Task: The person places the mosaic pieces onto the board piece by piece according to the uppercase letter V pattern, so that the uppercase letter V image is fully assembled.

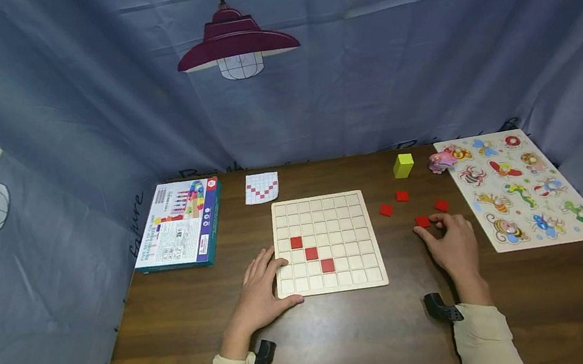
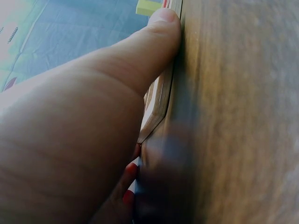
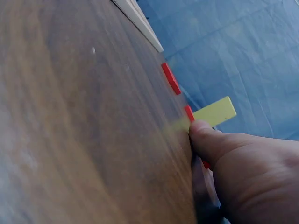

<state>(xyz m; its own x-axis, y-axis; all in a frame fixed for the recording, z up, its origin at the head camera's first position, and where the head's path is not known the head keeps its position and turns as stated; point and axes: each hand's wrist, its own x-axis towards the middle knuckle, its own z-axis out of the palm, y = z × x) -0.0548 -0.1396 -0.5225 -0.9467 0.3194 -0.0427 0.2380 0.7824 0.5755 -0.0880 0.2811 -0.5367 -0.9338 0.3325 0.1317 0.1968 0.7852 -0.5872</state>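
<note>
A pale wooden grid board [image 1: 330, 225] lies flat on the table, with three red square tiles [image 1: 311, 254] in a diagonal line in its cells. My left hand [image 1: 258, 294] rests at the board's near left corner, fingers along the left edge and thumb on the near edge. In the left wrist view the thumb [image 2: 156, 35] lies against the board's side. To the right of the board, my right hand [image 1: 454, 243] pinches a red tile [image 1: 422, 222] between thumb and fingers at the tabletop. Other loose red tiles [image 1: 386, 210] lie around it.
A small card with a red V pattern [image 1: 261, 188] lies behind the board. A boxed set [image 1: 178, 224] is at the left. A yellow block [image 1: 403, 165] and a pink toy figure [image 1: 441, 162] stand at the back right, beside an insect puzzle board [image 1: 533, 193]. A curtain hangs behind.
</note>
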